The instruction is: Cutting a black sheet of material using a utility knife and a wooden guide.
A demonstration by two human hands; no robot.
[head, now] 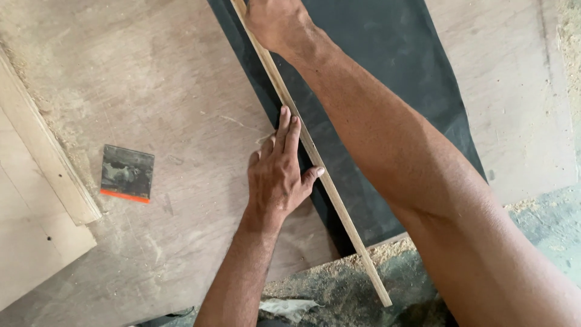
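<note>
We see a long thin wooden strip lying slantwise across a dark sheet, close along the sheet's left edge. The strip serves as our landmark. It runs from the top of the view, under the right hand, down to the lower middle, where its end juts past the board's edge over sawdust on the floor.

The left hand lies flat, palm down, just left of the strip at about its middle. Its fingers are held together and stretched out, their tips touching the strip's left edge, and the thumb reaches across to touch the strip lower down. The hand presses rather than grasps; nothing is enclosed in it.

The right hand rests on the strip's upper end at the top of the view. It is cut off by the frame, so we cannot tell whether its fingers are closed on the strip or merely laid on it. Its forearm crosses the sheet on the strip's right.

Both sheet and strip lie on a plywood board. Well to the left of the strip lies a small dark scraper with an orange edge, and farther left still a pale wooden batten sits aslant.
</note>
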